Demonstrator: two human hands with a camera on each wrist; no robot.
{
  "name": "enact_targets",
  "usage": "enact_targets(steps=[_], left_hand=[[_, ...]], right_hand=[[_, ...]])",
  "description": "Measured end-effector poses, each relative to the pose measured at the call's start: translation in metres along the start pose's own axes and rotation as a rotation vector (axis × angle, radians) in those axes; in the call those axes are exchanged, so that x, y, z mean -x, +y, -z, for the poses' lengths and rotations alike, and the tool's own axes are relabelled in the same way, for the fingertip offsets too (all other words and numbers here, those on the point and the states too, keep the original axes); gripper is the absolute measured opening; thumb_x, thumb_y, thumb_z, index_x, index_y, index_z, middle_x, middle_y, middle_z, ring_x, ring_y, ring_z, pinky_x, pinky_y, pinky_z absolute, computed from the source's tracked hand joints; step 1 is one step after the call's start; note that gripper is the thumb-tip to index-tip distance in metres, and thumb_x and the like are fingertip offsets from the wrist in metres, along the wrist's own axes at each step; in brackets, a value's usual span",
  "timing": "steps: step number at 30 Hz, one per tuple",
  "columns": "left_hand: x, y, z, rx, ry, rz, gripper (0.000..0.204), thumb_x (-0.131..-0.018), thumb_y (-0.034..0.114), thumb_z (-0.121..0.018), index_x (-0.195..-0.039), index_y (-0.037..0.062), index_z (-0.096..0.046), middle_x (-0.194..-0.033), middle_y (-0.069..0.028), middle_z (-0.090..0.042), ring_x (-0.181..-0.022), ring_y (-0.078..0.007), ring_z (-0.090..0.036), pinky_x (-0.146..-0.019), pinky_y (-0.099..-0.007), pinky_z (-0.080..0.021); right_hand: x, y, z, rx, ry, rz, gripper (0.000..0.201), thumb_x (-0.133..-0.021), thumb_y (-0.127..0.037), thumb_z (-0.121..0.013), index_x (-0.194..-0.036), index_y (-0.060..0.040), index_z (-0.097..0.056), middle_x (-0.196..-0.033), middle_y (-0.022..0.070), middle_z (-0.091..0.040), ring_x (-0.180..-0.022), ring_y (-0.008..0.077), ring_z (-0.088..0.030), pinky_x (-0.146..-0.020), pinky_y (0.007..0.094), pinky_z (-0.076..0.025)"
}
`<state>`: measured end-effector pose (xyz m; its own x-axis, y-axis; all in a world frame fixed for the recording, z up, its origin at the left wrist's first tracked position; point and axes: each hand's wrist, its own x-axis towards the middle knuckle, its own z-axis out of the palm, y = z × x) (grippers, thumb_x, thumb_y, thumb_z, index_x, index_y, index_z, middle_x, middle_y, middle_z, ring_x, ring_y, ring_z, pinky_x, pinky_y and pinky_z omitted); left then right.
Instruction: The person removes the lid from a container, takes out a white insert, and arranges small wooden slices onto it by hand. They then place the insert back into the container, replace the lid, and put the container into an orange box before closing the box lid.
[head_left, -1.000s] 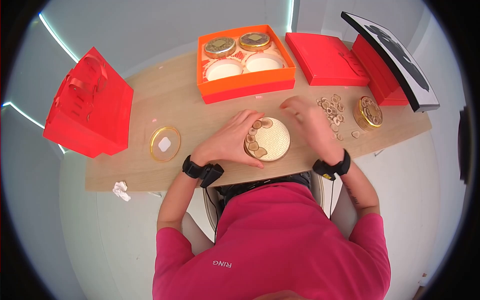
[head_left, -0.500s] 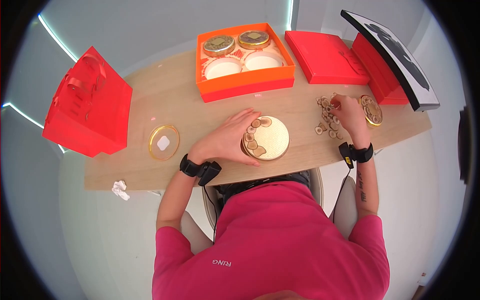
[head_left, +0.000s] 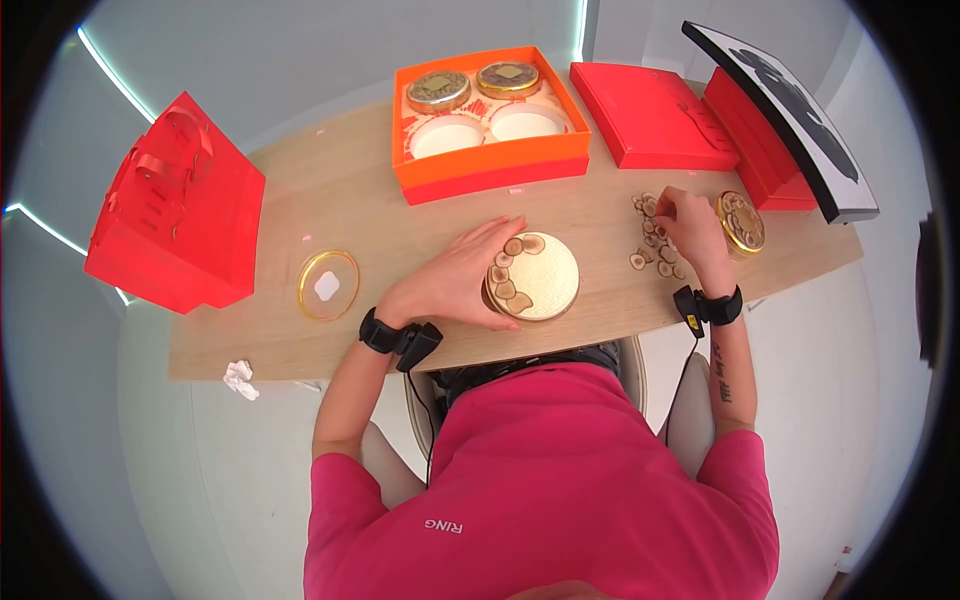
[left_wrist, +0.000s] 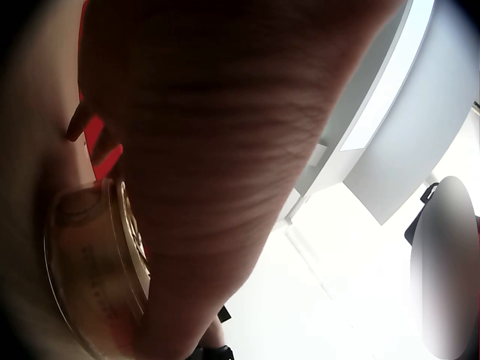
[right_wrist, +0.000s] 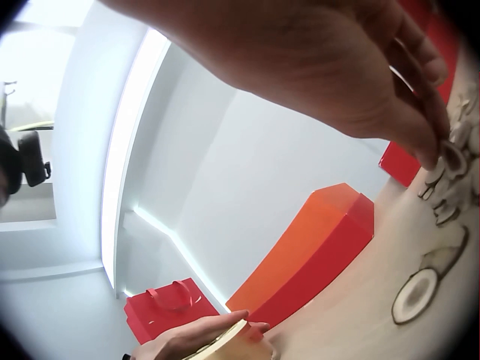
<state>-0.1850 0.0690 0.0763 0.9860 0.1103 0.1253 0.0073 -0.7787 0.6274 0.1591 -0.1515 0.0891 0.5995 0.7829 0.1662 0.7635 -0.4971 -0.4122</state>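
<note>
A round tin [head_left: 550,275] with a cream patterned top stands near the table's front edge, brown-rimmed slices [head_left: 503,274] arranged along its left side. The left hand [head_left: 455,280] curves round the tin's left side, thumb at the front; the left wrist view shows the clear side wall [left_wrist: 94,270] beside the palm. Over the pile of loose slices [head_left: 640,262] is the right hand [head_left: 697,235]; in the right wrist view its thumb and finger pinch one slice [right_wrist: 453,159] at the pile. Right of that hand stands a gold-rimmed jar [head_left: 742,222] filled with slices.
Behind the tin sits an orange-red box [head_left: 490,183] with two jars and two round wells. A gold-rimmed lid [head_left: 345,305], red bag [head_left: 185,220] and crumpled tissue [head_left: 240,380] lie leftward. At back right are a red box lid [head_left: 650,120] and a framed picture [head_left: 800,120].
The right hand has moved from beside the tin rightward to the slice pile, and its fingers have come together on a slice. The left hand stays round the tin.
</note>
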Motion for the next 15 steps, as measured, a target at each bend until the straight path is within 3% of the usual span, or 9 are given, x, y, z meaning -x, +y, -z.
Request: enact_targets(steps=[3,6,9,12,15], left_hand=[[-0.002,-0.003,0.000,0.061,-0.015,-0.021,0.132,-0.071,0.036,-0.106,-0.176,0.0015,-0.033,-0.177,-0.0222,-0.043,-0.166,-0.0405,-0.039,-0.137,-0.0487,-0.036],[-0.002,0.002,0.002,0.045,-0.013,-0.028,0.130,-0.071,0.035,-0.105,-0.176,0.0015,-0.034,-0.176,-0.0212,-0.043,-0.165,-0.0396,-0.040,-0.136,-0.0481,-0.037],[-0.003,0.010,0.005,0.042,-0.022,0.029,0.129,-0.072,0.034,-0.104,-0.175,0.0019,-0.035,-0.174,-0.0203,-0.044,-0.164,-0.0390,-0.041,-0.136,-0.0474,-0.037],[-0.003,0.011,0.006,0.042,-0.026,0.033,0.128,-0.073,0.033,-0.104,-0.175,0.0025,-0.035,-0.173,-0.0196,-0.044,-0.163,-0.0387,-0.042,-0.135,-0.0474,-0.038],[-0.001,0.004,0.003,0.009,0.013,-0.068,0.127,-0.072,0.033,-0.104,-0.175,0.0028,-0.036,-0.172,-0.0193,-0.045,-0.162,-0.0383,-0.043,-0.133,-0.0478,-0.039]], right_hand=[[-0.001,0.019,-0.009,0.083,0.022,0.074,0.011,-0.092,-0.006,-0.075,-0.103,-0.0056,-0.077,-0.100,0.0184,-0.081,-0.101,0.0437,-0.077,-0.085,0.0523,-0.060],[-0.001,0.026,-0.011,0.034,-0.037,0.049,0.014,-0.092,-0.003,-0.074,-0.105,-0.0046,-0.078,-0.104,0.0197,-0.081,-0.103,0.0448,-0.077,-0.086,0.0522,-0.060],[-0.001,0.025,-0.014,0.040,0.011,0.120,0.020,-0.088,0.006,-0.079,-0.108,0.0014,-0.079,-0.099,0.0194,-0.083,-0.093,0.0360,-0.082,-0.084,0.0457,-0.063],[-0.002,0.027,-0.013,0.023,-0.009,0.135,0.019,-0.090,0.005,-0.079,-0.108,0.0013,-0.079,-0.099,0.0195,-0.083,-0.094,0.0356,-0.082,-0.084,0.0460,-0.063],[0.000,0.023,-0.006,0.012,-0.044,0.110,0.017,-0.092,0.004,-0.077,-0.108,0.0014,-0.080,-0.100,0.0202,-0.082,-0.093,0.0350,-0.081,-0.083,0.0456,-0.063]])
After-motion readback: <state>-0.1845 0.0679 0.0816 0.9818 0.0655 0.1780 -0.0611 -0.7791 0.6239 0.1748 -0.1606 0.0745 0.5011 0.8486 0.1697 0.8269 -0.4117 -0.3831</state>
